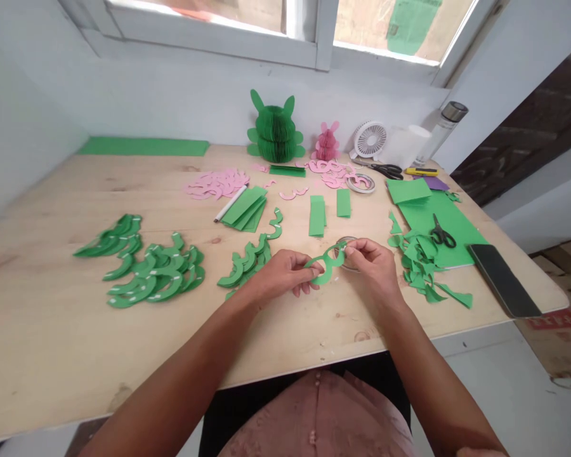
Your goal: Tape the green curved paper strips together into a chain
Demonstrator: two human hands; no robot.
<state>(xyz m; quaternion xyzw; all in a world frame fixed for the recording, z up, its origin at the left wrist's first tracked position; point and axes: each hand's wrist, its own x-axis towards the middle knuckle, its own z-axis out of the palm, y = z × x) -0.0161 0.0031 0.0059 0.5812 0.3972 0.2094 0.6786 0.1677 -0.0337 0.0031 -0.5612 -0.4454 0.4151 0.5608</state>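
Both my hands meet over the middle of the wooden table (52, 330). My left hand (280, 274) is closed, pinching the lower end of a curved green paper cut-out (324, 261). My right hand (374, 266) is closed on the upper end of the same piece, just above a roll of clear tape (346, 244) lying on the table. A small pile of similar green curved pieces (247, 259) lies just left of my left hand. Green paper scraps (421, 266) lie right of my right hand.
More green curved pieces (145, 270) lie at the left, pink ones (216, 183) further back. Green strips (245, 206), a green honeycomb figure (276, 130), a pink figure (327, 145), a small fan (370, 139), scissors (441, 233) on green sheets and a phone (503, 279) are around.
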